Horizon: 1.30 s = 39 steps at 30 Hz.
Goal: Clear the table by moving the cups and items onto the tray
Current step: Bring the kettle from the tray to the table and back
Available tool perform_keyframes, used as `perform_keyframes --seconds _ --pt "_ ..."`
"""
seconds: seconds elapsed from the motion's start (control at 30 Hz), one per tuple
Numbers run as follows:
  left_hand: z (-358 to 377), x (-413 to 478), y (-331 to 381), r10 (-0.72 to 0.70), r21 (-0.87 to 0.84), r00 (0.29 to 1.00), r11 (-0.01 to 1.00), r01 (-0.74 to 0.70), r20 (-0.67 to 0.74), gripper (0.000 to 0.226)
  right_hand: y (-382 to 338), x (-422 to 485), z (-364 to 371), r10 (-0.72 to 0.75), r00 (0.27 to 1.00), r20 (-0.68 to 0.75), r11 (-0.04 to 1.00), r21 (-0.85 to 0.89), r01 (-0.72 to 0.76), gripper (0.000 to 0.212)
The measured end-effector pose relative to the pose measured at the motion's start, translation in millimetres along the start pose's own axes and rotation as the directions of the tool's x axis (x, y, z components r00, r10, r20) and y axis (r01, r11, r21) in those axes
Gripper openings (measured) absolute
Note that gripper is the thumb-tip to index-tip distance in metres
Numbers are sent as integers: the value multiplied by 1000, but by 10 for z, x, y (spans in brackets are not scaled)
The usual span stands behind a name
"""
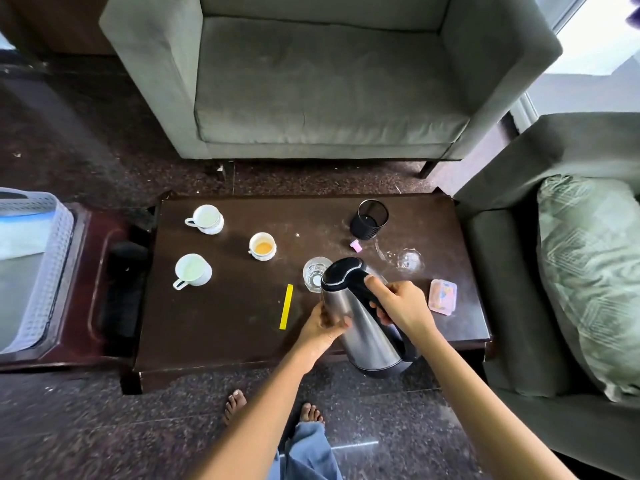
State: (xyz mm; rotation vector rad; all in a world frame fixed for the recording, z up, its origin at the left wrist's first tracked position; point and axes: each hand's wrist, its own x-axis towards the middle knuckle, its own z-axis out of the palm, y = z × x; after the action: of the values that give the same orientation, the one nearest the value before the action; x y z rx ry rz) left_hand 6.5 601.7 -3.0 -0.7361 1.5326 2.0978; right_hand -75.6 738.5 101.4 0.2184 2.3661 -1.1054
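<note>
Grey armchair (329,81), patterned cushion (588,271)

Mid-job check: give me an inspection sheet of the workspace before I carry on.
Surface: dark wooden table, dusty and smeared.
Job's things: white far cup, near cup and middle cup, which holds tan liquid; clear glass upright by the kettle; tray left of the table, white basket in it.
Clutter: black mesh holder, small pink piece, tipped glass, pink box, yellow strip.
Grips: left hand holds the tilted kettle's steel body; right hand grips its black handle.
Cables: nothing seen.
Surroundings: grey armchair beyond the table, sofa with pillow on the right.
</note>
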Motion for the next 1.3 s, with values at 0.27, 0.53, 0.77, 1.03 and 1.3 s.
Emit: perform_keyframes --seconds 0.27,0.53,0.77,1.03,1.3 --pt "-78 110 -75 -102 39 994 994 103 -29 50 -142 134 90 28 998 49 996 -89 -23 56" --pt "-51 96 -62 -113 13 991 993 114 -74 55 -238 183 101 94 994 57 992 -94 -89 55" --pt "-33 69 -60 -68 37 988 997 74 -140 70 -340 171 96 100 993 57 992 -88 -95 54" --pt "-45 43 52 -50 72 977 995 66 -205 75 -500 180 101 93 994 58 989 -118 -85 55" --pt "-42 -6 129 -95 66 961 991 115 -259 87 -625 175 141 109 992 64 982 -161 -98 57"
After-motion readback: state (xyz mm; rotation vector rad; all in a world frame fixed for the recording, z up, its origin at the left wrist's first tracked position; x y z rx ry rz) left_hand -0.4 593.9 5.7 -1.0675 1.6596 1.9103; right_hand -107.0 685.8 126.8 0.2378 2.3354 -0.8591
